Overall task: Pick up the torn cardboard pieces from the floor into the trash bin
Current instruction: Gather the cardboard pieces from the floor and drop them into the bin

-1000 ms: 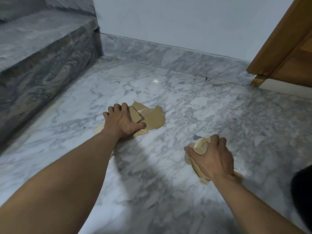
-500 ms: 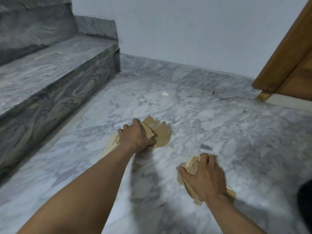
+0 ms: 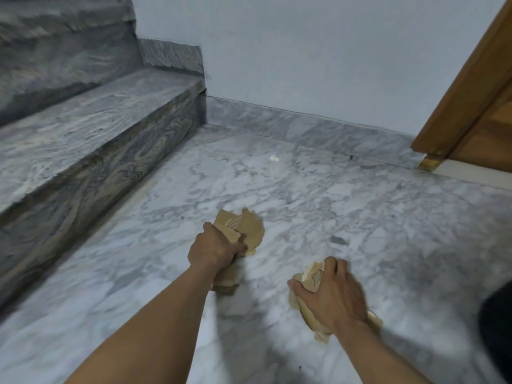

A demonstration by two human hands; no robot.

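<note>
Cardboard bunch [image 3: 245, 225] clenched in left hand [image 3: 214, 249] fingers [image 3: 208, 229]; second wad [image 3: 311, 278] clenched in right hand [image 3: 332, 297]; marble floor [image 3: 388, 231] beneath.

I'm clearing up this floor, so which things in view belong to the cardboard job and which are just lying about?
Part of the job:
torn cardboard bunch, in the grip of the left hand
second cardboard bunch, in the grip of the right hand

Just lying about:
marble step
wooden door
small white speck
dark shape at the right edge, unidentifiable
</note>
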